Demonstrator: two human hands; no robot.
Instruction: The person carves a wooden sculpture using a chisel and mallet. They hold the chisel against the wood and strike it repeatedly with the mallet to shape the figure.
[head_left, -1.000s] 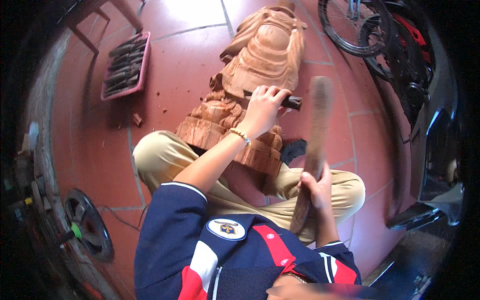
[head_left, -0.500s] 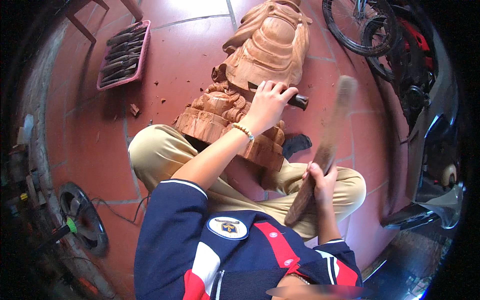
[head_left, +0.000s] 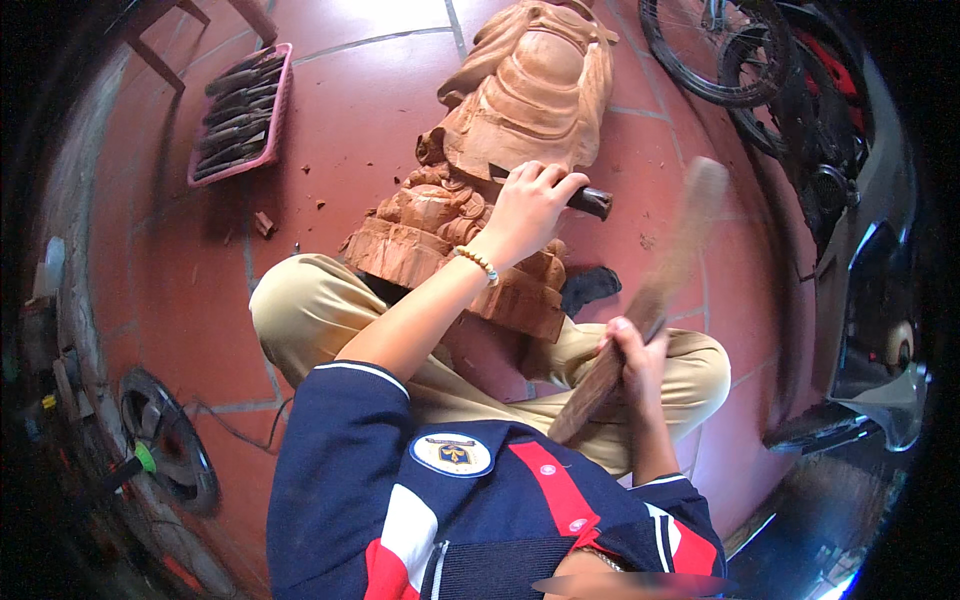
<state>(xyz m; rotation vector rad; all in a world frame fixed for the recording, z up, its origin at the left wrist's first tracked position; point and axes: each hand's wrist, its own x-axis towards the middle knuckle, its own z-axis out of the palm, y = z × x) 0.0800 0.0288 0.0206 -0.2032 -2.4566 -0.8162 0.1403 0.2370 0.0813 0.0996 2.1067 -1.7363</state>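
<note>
A large carved wooden statue [head_left: 530, 100] lies on the red tile floor, its base resting against my crossed legs. My left hand [head_left: 530, 205] is closed around a chisel [head_left: 590, 202] whose blade sits on the carving near the base. A beaded bracelet is on that wrist. My right hand [head_left: 632, 350] grips the lower end of a long wooden mallet [head_left: 650, 295], which is raised and blurred to the right of the chisel.
A pink tray [head_left: 200, 170] with several chisels lies on the floor at the upper left, with wood chips [head_left: 264, 222] nearby. Bicycle wheels [head_left: 720, 60] and a motorbike [head_left: 860, 260] stand on the right. A fan [head_left: 165, 455] sits at the lower left.
The mallet in my right hand has swung from near upright to leaning out to the right. My left hand has stayed on the chisel at the carving.
</note>
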